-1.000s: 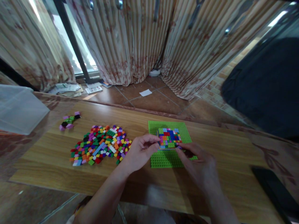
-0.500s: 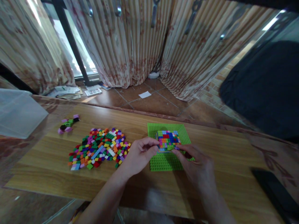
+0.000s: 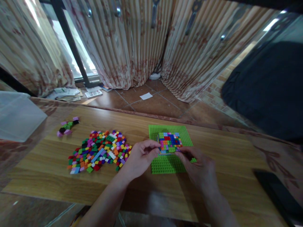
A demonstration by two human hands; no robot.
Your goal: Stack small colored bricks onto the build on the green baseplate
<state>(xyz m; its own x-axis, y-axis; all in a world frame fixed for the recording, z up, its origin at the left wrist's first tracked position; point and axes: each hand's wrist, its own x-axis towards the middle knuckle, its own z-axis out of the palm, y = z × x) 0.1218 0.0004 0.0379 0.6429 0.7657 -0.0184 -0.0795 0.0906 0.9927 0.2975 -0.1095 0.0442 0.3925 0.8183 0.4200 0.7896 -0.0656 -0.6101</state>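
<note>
A low block of many-coloured toy bricks (image 3: 169, 142) sits on a green studded baseplate (image 3: 165, 167) on the wooden table. At the block's near left corner is my left hand (image 3: 142, 159), its thumb and index finger closed against the side. My right hand (image 3: 200, 167) is at the near right corner, thumb and fingers pinched together at the edge. Whatever lies between those right fingertips is too small and hidden to name. Part of the baseplate's right side is covered by the right hand.
A wide pile of loose toy bricks (image 3: 99, 151) lies left of my hands. Farther left are a small cluster of pink, green and black bricks (image 3: 67, 126) and a translucent plastic bin (image 3: 20, 115). A black phone-like slab (image 3: 278, 195) rests at the right.
The whole view has shifted slightly. My right fingertips have moved a little at the block's near right corner; the left hand keeps its place against the block.
</note>
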